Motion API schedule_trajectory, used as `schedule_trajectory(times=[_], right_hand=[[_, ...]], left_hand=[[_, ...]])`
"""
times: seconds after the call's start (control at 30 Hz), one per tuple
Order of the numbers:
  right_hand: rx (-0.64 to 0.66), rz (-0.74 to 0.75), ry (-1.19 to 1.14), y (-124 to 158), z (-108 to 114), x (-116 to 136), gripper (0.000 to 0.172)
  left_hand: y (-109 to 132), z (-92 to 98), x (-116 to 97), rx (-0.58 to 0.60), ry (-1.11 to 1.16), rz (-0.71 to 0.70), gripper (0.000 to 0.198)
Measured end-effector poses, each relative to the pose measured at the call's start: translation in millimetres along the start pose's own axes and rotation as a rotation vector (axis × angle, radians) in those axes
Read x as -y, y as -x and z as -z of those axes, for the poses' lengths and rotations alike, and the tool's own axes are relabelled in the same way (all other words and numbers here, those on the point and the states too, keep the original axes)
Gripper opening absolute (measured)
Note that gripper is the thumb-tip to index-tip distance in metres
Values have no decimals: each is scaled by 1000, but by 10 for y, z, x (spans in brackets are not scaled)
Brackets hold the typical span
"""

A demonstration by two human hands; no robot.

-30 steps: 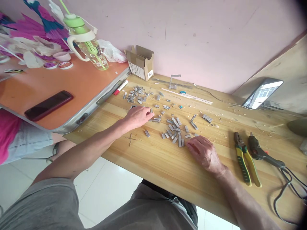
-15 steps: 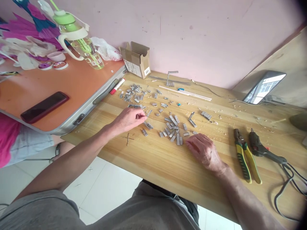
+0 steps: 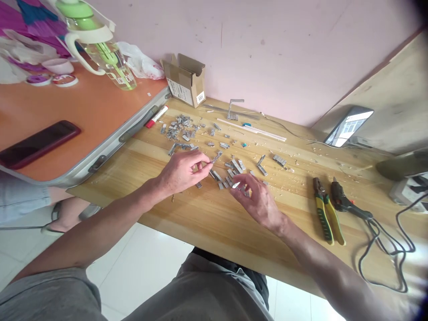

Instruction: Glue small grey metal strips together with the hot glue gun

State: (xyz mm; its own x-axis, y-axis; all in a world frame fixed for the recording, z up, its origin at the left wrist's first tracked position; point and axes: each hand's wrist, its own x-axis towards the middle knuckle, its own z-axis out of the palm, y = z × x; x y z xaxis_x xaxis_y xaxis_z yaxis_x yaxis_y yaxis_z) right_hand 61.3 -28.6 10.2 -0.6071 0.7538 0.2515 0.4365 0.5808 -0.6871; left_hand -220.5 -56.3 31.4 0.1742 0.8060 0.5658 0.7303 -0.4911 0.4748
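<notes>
My left hand [image 3: 182, 174] is closed in a pinch on one end of a small grey metal strip [image 3: 217, 156], which looks like a strip of staples. The strip's free end points up and to the right. Just right of it, my right hand [image 3: 259, 198] pinches a short shiny grey metal piece [image 3: 236, 184] between thumb and fingers. Beneath that hand lies a loose pile of similar short pieces [image 3: 238, 166], partly hidden by the fingers. Past my left hand is a bent grey strip [image 3: 174, 147], and an L-shaped one [image 3: 261, 166] lies beyond my right hand.
A heap of metal bits [image 3: 179, 127], a red marker [image 3: 156, 117] and a cardboard box [image 3: 185, 82] stand toward the back left. Pliers [image 3: 323, 214] and a glue gun [image 3: 347, 203] with its cord lie right. A phone [image 3: 349, 126] leans behind. An orange table [image 3: 110, 111] adjoins.
My right hand has moved left and over the pile, and now pinches a metal piece. My left hand has shifted slightly right with its strip. The view has turned a little.
</notes>
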Motion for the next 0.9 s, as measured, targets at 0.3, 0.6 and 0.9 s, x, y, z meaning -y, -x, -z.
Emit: schedule_trajectory(times=[0.3,0.6,0.9], right_hand=[[-141,-112,-219,-360,-319,161,17],[-126,-232,-565,-225,-340,159,29],[-178,-440,-613,-252,-219,-3,36]], left_hand=[[-108,-117,-238,-24,442,288,35],[-42,-349,-57,255,862,601,51],[-4,-461,22,242,1000,575,47]])
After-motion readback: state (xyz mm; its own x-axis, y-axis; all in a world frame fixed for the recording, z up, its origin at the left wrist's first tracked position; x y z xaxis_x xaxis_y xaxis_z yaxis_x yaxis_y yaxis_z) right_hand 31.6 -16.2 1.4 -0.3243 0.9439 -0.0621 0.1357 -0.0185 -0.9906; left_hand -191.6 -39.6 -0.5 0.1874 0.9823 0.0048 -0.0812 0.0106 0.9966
